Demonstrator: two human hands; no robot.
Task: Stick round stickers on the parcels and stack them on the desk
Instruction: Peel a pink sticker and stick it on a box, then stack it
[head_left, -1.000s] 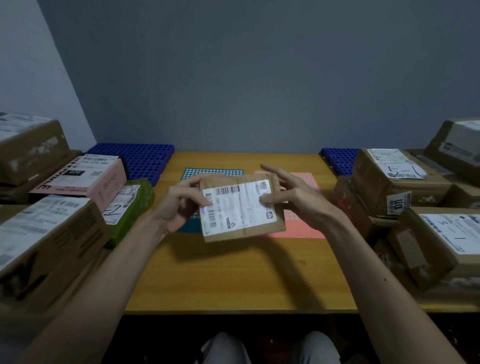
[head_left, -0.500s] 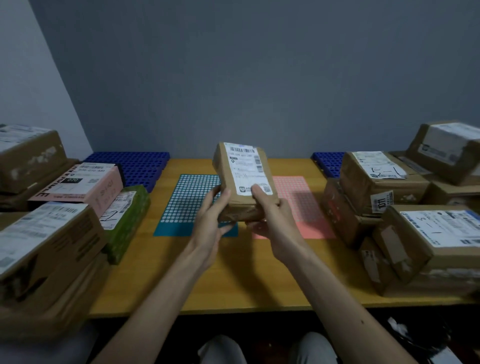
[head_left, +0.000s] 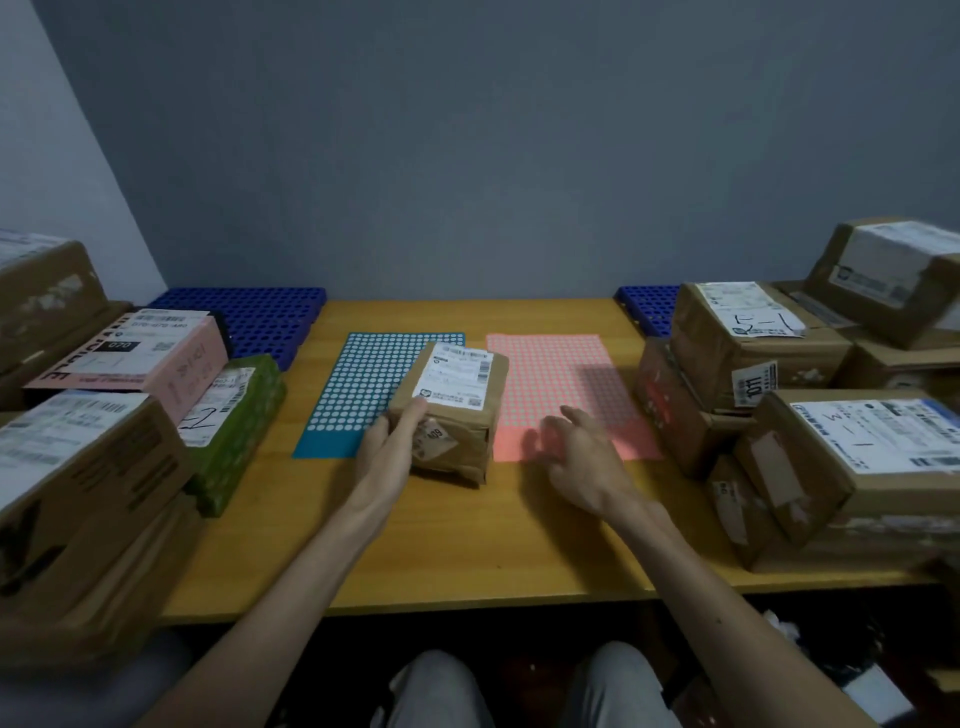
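Note:
A small brown parcel (head_left: 457, 415) with a white shipping label on top sits on the wooden desk (head_left: 467, 545), between a blue sheet of round stickers (head_left: 363, 389) and a pink sheet of round stickers (head_left: 561, 384). My left hand (head_left: 392, 441) grips the parcel's near left corner, thumb on its top. My right hand (head_left: 576, 452) hovers with relaxed fingers over the near edge of the pink sheet, holding nothing.
Stacked parcels crowd the left side, among them a pink box (head_left: 135, 353) and a green one (head_left: 234, 415). More brown parcels (head_left: 753, 353) pile up on the right. Blue perforated trays (head_left: 249, 317) lie at the back corners.
The parcel, held in the air with both hands before, now rests on the desk. My right hand has let go of it and moved right over the pink sheet.

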